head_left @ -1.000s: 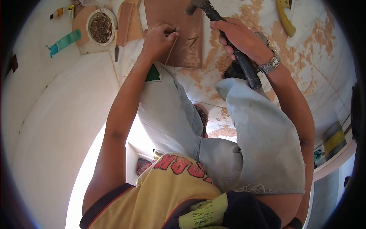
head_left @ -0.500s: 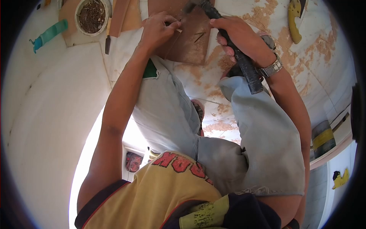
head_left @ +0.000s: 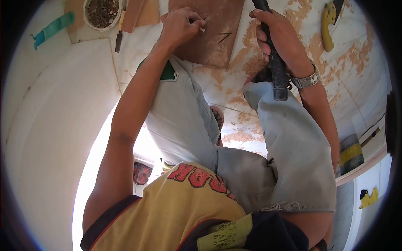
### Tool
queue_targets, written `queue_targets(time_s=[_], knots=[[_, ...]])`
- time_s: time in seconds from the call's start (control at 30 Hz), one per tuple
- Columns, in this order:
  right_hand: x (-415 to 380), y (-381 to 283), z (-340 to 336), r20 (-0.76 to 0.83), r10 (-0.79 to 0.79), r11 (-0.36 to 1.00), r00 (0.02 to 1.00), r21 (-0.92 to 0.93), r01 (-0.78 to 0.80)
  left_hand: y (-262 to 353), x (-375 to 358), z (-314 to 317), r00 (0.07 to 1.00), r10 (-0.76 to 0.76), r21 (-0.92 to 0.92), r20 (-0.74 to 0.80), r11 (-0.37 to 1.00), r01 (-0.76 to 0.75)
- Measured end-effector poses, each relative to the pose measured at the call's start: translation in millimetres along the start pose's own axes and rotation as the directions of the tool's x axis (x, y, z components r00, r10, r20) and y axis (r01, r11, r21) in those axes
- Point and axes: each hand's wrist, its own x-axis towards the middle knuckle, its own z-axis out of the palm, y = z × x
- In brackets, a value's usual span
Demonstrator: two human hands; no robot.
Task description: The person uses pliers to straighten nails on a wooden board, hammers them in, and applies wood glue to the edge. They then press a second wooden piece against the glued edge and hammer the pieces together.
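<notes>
Tub (head_left: 103, 29) of thin brown pieces (head_left: 101, 12) (many), right hand (head_left: 281, 32) gripping handle (head_left: 279, 79)

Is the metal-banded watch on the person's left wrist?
No, the watch is on the right wrist, beside the right hand gripping the black handle.

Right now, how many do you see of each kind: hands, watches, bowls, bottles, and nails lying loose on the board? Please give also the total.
Hands: 2 (left hand, right hand)
Watch: 1
Bowl: 1
Bottle: 1
Loose nails: 2
Total: 7
</notes>
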Motion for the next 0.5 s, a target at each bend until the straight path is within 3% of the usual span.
queue_targets(time_s=[0.07, 0.1, 0.2, 0.3, 0.4, 0.5], knots=[[3, 14, 9, -0.039, -0.054, 0.998, 0.998, 0.013, 0.055, -3, 0, 3, 1.0, -0.005, -0.005, 0.0, 1.0, 0.005], [-3, 4, 12, 0.074, 0.083, 0.995, 0.994, -0.07, -0.078, -2, 1, 2, 1.0, -0.007, -0.007, -0.001, 1.0, 0.007], [4, 2, 4, 0.225, 0.199, 0.972, 0.954, -0.171, -0.163, -1, -2, 0, 0.995, -0.041, 0.031, 0.092, 0.999, 0.038], [-13, -9, 1, 0.088, 0.134, 0.991, 0.987, -0.004, -0.134, 0, -20, -5, 0.986, 0.044, 0.015, -0.161, 0.999, -0.042], [-17, -4, 2, -0.031, 0.035, 0.992, 0.999, 0.12, -0.031, 20, -60, -2, 0.957, -0.264, 0.137, -0.121, 0.95, 0.28], [-13, 10, 13, -0.045, -0.022, 0.993, 0.999, 0.111, 0.027, 35, -51, -4, 0.919, -0.394, 0.239, -0.01, 0.891, 0.385]])
